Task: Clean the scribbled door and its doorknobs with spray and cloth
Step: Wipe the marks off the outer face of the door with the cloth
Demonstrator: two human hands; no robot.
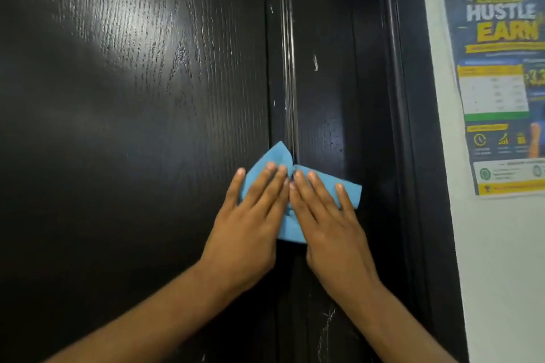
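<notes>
Fingers of both hands are lying straight, pressing the soft blue cloth flat against the dark wood-grain door, across its panel moulding. I'm judging the cloth light and limp, likely bunching, so I'm keeping left hand and right hand spread over its middle.

There was one big dark door. There was one blue cloth on it. Two hands lay flat on the cloth: one left hand and one right hand. One poster hung on the one white wall.
</notes>
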